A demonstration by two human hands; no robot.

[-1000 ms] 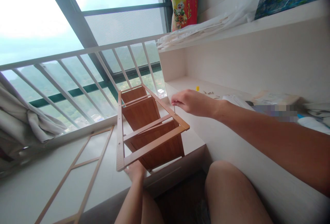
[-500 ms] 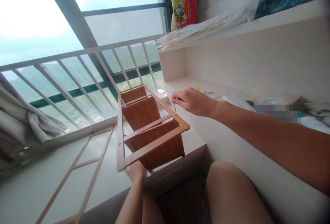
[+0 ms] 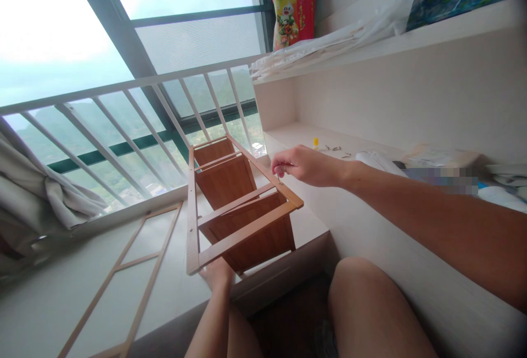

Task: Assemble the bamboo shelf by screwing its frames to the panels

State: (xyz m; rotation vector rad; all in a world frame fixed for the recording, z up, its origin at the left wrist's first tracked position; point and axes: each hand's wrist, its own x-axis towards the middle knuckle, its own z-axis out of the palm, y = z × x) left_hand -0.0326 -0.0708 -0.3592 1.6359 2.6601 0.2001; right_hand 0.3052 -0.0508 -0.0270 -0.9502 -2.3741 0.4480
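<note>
Illegibly lettered red bag (image 3: 294, 15); right hand (image 3: 297, 166) curled over wooden frame (image 3: 236, 204), left hand (image 3: 218, 274) at its near corner, both grips unclear.

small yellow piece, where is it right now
In the head view, the small yellow piece sits right of centre on the lower white shelf, just left of the loose metal pieces and beyond the right hand.

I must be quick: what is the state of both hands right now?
Left hand: partly hidden behind the wooden rack; its grip cannot be told.
Right hand: curled above the wooden rack; what it holds, if anything, cannot be told.
</note>
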